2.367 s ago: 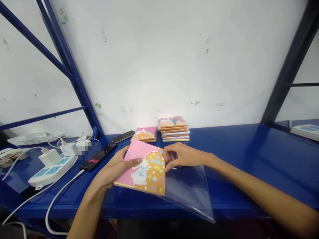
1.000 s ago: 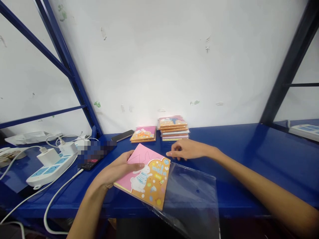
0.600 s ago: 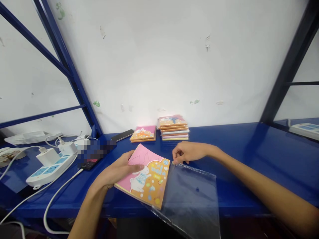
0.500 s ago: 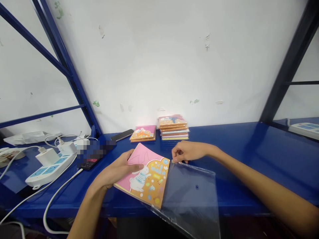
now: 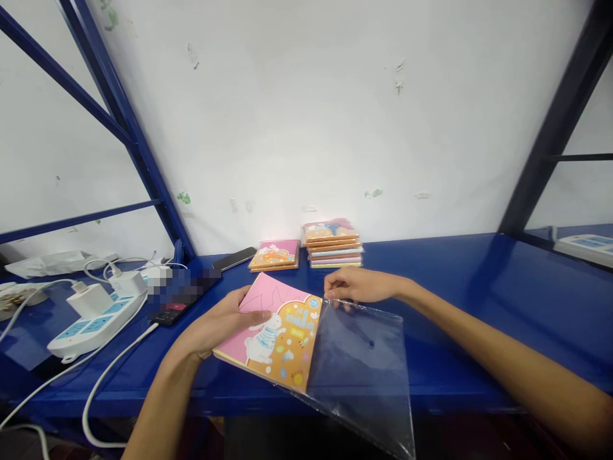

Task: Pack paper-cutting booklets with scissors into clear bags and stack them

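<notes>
My left hand [image 5: 223, 319] grips the left side of a pink and orange picture book [image 5: 282, 332], its thumb lying across the cover, which shows a white rabbit. The book's right edge lies against the open end of a clear plastic sleeve [image 5: 357, 370], which hangs partly off the front of the shelf. My right hand [image 5: 357, 285] pinches the sleeve's top edge between thumb and fingers, close to the book's upper right corner. The part of the book under the plastic is hard to make out.
Two stacks of similar books [image 5: 332, 243] stand against the white wall on a blue metal shelf [image 5: 454, 281]. A smartphone [image 5: 234, 258] lies to their left. Further left are a pixelated object [image 5: 179, 291], a white power strip [image 5: 90, 337] with chargers, and cables.
The sleeve has swung left and its top edge has risen, now meeting the book's right side. My right hand has taken hold of that edge. The book has tilted slightly.
</notes>
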`<state>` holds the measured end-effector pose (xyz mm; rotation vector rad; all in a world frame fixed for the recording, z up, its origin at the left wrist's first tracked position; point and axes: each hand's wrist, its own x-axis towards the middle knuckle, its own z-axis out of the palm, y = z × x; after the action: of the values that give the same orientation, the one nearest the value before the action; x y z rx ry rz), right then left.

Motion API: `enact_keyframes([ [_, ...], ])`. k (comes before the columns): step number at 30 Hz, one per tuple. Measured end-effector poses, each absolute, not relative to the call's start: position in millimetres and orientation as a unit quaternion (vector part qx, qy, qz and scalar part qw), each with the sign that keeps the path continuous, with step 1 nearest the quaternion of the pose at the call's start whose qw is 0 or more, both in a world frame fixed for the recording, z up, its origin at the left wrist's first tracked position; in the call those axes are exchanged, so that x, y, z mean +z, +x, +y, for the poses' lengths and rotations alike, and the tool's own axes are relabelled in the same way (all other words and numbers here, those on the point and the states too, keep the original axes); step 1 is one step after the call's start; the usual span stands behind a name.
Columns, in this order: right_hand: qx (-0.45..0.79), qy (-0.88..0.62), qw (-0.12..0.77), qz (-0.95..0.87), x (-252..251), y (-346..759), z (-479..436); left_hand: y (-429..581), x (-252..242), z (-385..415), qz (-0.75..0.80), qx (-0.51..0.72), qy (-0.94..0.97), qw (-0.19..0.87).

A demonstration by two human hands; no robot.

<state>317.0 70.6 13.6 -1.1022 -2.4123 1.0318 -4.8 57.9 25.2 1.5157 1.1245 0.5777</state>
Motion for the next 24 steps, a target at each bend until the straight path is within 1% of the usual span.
enact_keyframes([
  [5,0.39,-0.359,0.185,-0.828,15.4,316.8,70.5,-1.5,26.5,58.1,0.462,0.263,0.64,0.554],
  [12,0.382,-0.381,0.206,-0.817,24.1,316.3,66.5,1.8,27.7,56.0,0.435,0.283,0.61,0.599],
  [18,0.367,-0.397,0.235,-0.808,27.5,312.9,63.1,-1.5,26.8,57.1,0.436,0.284,0.619,0.589],
  [24,0.374,-0.399,0.253,-0.798,28.0,315.1,63.4,3.4,31.6,54.2,0.468,0.305,0.597,0.576],
])
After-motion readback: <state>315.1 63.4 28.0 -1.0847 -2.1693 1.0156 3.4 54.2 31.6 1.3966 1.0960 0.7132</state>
